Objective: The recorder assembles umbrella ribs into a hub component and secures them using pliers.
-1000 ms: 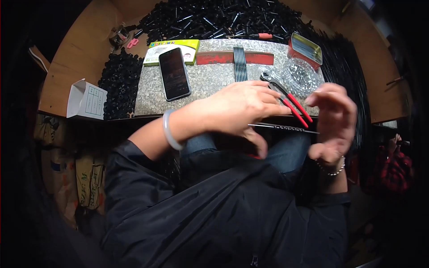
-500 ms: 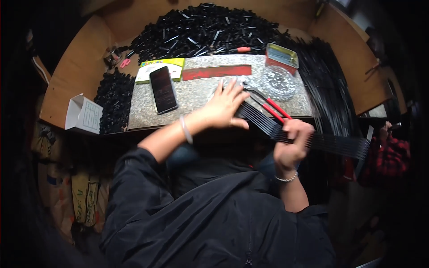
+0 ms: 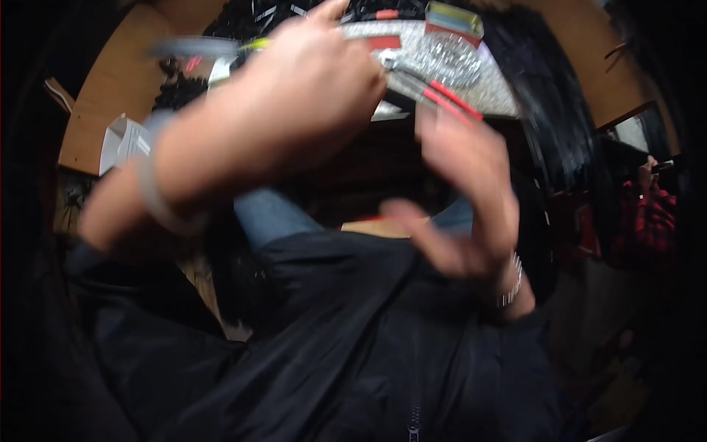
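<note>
My left hand (image 3: 317,81) is raised over the workbench and smeared by motion, its fingers curled. What it grips is hidden, and a blurred grey band (image 3: 197,48) stretches out beyond it on the left. I cannot tell whether the two are joined. My right hand (image 3: 471,166) hangs before the bench edge, thumb and fingers apart, nothing visible in it. Close above its fingertips lie red-handled pliers (image 3: 453,99) on a speckled slab (image 3: 502,92). Behind the pliers is a round clear, glittering dish (image 3: 449,60).
A tin box (image 3: 455,20) stands at the back right, beside long black strips (image 3: 545,81). Dark pieces are heaped at the back. A white carton (image 3: 124,144) is at the left. Something tan (image 3: 375,227) lies near my lap. Another person in a plaid sleeve (image 3: 648,228) is at the right.
My left hand has lifted off the slab and curled. The right hand has let go of the black strip bundle and opened. The bench has shifted upward in view.
</note>
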A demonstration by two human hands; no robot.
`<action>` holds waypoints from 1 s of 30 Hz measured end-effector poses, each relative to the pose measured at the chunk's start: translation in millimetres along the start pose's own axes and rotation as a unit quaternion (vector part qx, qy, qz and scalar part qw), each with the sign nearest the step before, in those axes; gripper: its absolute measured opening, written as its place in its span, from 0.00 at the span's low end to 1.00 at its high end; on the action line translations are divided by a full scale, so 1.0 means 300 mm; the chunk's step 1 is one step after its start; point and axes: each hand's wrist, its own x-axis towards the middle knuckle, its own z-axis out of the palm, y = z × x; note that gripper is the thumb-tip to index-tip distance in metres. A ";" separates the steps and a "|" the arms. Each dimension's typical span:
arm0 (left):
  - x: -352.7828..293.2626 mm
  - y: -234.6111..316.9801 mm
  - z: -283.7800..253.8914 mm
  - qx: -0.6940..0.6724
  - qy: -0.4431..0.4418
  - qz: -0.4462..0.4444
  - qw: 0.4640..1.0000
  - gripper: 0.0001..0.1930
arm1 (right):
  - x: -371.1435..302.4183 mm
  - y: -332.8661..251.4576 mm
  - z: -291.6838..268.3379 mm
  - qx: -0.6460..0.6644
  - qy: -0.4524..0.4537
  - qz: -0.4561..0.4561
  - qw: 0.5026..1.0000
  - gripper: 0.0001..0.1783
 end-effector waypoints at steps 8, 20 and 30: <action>0.012 0.108 -0.019 -0.147 -0.056 -0.177 0.972 0.22 | -0.064 0.297 0.255 0.418 0.021 0.211 0.883 0.03; 0.034 -0.036 0.174 -0.767 0.219 -0.203 0.567 0.32 | -0.242 0.255 0.355 0.505 -0.125 0.415 0.746 0.20; -0.019 0.111 0.071 -0.956 -0.101 0.061 0.269 0.42 | -0.138 0.336 0.288 0.494 -0.074 0.564 0.657 0.31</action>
